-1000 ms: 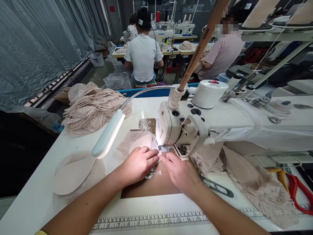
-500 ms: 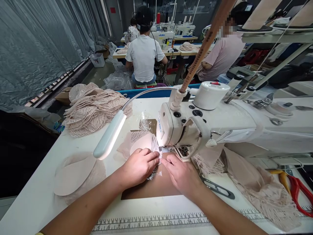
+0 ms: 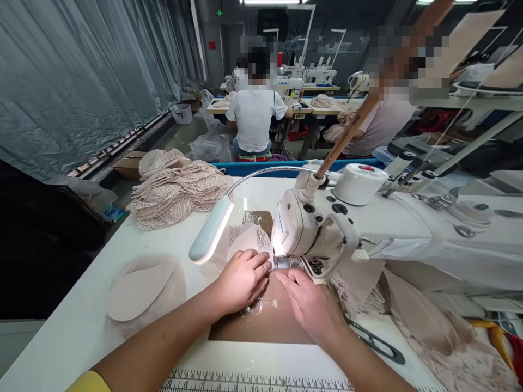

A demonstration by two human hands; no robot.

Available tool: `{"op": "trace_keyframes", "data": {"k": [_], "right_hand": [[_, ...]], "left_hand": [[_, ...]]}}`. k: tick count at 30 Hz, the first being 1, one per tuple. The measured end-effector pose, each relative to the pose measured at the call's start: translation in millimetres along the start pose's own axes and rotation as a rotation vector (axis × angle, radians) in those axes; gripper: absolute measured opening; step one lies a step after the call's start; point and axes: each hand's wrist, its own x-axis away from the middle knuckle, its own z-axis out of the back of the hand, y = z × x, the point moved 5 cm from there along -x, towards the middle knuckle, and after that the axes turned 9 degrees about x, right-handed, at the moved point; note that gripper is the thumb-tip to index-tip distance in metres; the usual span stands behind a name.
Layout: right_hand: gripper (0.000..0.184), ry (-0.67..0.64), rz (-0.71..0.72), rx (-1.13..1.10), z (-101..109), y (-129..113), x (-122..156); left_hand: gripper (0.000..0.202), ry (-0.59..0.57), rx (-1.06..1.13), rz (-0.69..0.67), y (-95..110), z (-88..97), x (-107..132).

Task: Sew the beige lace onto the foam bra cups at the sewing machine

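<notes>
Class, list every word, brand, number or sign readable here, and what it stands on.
"JUKI": near sewing machine
"JUKI": background sewing machine
"7", "8", "9": ruler, among other numbers
Too small or blurred: print on the brown rod, blue packet, green sign

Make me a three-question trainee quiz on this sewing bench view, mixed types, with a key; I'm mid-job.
1. True or false: the lamp hangs to the left of the sewing machine's head.

2. Multiple choice: what flat thing lies below the right hand?
A) a fabric pile
B) a brown sheet
C) a cardboard box

3. Short answer: what do the fingers of the left hand rest on?

Key:
1. True.
2. B.
3. The edge of the pale lace-edged fabric, beside the sewing machine's head.
</notes>
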Motion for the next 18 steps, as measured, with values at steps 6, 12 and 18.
{"op": "trace_keyframes", "data": {"k": [6,12,18], "right_hand": [[0.038,0.042,0.045,-0.035,1.6,-1.3,-0.7],[0.038,0.103,0.130,-0.023,2.4,-1.8,0.6],[0.038,0.091,0.251,-0.002,-13.6,6.0,5.4]], "left_hand": [[0.031,0.063,0.046,0.064,-11.2,1.7,-1.3],[0.035,0.113,0.032,0.121,-20.6,1.1,-0.7],[0.037,0.103,0.016,0.243,-27.8,6.6,1.6]]}}
